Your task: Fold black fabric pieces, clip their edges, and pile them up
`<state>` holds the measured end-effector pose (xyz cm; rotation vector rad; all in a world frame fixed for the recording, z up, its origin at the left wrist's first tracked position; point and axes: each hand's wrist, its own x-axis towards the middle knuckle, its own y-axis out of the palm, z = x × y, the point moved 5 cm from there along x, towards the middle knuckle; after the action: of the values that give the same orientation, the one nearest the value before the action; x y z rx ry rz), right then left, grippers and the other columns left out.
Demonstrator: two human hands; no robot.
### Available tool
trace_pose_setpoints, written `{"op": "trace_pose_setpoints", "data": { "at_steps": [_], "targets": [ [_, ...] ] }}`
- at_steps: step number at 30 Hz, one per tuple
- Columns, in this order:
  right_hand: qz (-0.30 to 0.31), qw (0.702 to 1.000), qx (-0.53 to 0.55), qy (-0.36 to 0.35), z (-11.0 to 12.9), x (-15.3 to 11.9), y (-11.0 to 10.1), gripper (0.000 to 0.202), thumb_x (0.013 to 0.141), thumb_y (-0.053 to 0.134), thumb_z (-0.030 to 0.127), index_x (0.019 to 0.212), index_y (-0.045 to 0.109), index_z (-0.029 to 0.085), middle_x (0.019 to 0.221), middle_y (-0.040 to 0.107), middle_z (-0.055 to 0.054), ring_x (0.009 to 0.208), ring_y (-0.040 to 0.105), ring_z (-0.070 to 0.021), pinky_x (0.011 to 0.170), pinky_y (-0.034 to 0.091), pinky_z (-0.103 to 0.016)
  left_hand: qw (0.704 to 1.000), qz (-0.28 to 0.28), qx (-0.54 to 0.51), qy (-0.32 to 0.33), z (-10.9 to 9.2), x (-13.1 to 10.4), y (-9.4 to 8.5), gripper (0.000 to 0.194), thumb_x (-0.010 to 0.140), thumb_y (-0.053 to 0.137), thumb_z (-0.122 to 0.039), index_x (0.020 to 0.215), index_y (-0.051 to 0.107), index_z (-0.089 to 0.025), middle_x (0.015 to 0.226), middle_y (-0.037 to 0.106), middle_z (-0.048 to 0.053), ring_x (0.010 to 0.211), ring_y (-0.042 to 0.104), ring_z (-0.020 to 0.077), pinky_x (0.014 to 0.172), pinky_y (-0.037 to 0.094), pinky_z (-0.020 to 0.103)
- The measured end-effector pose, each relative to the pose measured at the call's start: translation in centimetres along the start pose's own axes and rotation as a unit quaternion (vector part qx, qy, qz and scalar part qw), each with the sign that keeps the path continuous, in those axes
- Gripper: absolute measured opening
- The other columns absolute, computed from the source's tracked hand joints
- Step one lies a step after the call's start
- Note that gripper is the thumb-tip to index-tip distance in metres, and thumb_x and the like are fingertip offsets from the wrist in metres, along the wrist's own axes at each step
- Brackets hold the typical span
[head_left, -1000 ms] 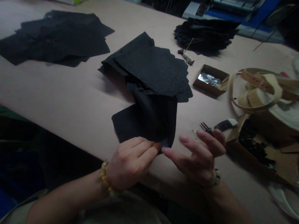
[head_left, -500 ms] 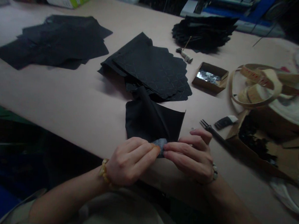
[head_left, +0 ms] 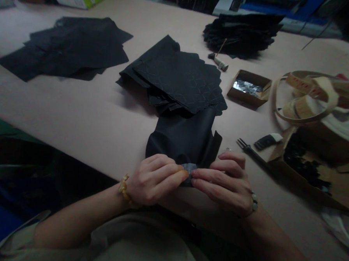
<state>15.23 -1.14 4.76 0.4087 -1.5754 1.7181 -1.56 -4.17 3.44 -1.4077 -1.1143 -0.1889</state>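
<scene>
A black leather-like sheet (head_left: 183,135) lies curled at the table's near edge, its lower edge between my two hands. My left hand (head_left: 158,178) is closed, pinching that edge with the thumb and fingers. From the other side my right hand (head_left: 226,182) pinches the same edge with its fingertips, while its upper fingers stay bent and raised. A small grey-blue patch (head_left: 189,168) of the sheet's back shows between the fingertips. Behind the sheet, touching it, is a fanned stack of black pieces (head_left: 183,78) with a crossing-line pattern.
More black pieces (head_left: 79,47) lie at the left, and a thick black pile (head_left: 240,34) at the back. To the right are a pronged punch (head_left: 249,150), a small box of metal parts (head_left: 248,89), a carton of black bits (head_left: 304,164), coiled straps (head_left: 307,98) and a tube (head_left: 219,62).
The sheet's upper part has shifted from a narrow diagonal fold to a broad upward curl. Both hands keep their pinch at its near edge. The view has shifted slightly.
</scene>
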Motion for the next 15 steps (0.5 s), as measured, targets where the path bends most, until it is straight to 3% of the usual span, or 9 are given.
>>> {"op": "trace_pose_setpoints", "data": {
  "at_steps": [9,15],
  "targets": [
    [-0.023,0.998,0.047,0.029,-0.08,0.35,0.31,0.023,0.098,0.050,0.020,0.085,0.070,0.021,0.089,0.075,0.002,0.076,0.052,-0.0158,0.080,0.042,-0.038,0.999,0.019,-0.012,0.035,0.28,0.64,-0.40,0.015,0.094,0.049,-0.010,0.098,0.063,-0.008,0.085,0.072,0.009,0.077,0.064,0.0170,0.070,0.055,0.030],
    [-0.015,1.000,0.025,0.012,0.39,0.21,0.48,0.025,0.099,0.047,0.018,0.085,0.068,0.018,0.090,0.074,0.000,0.070,0.050,-0.0144,0.072,0.039,-0.036,0.998,0.035,0.000,0.047,0.23,0.37,-0.30,0.018,0.095,0.047,-0.011,0.102,0.063,-0.007,0.086,0.070,0.008,0.080,0.062,0.0168,0.074,0.054,0.030]
  ]
}}
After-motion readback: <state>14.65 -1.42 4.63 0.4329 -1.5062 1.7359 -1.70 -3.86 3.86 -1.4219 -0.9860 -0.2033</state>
